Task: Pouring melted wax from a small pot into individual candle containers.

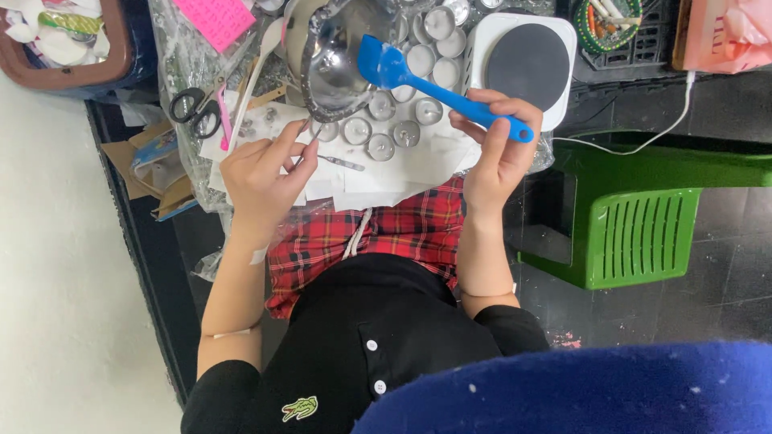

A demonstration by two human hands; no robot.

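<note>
Your right hand (498, 149) grips the blue spatula (434, 84), long axis running up-left toward the metal bowl (334, 56), while your left hand (261, 177) pinches its thin handle (308, 141) below.

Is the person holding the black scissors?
No, the black scissors lie on the table, while the right hand holds a blue spatula and the left hand pinches something thin.

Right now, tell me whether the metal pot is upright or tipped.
Tipped, it seems: the metal pot leans its mouth toward the small cups, with the blue spatula in the right hand reaching inside.
</note>
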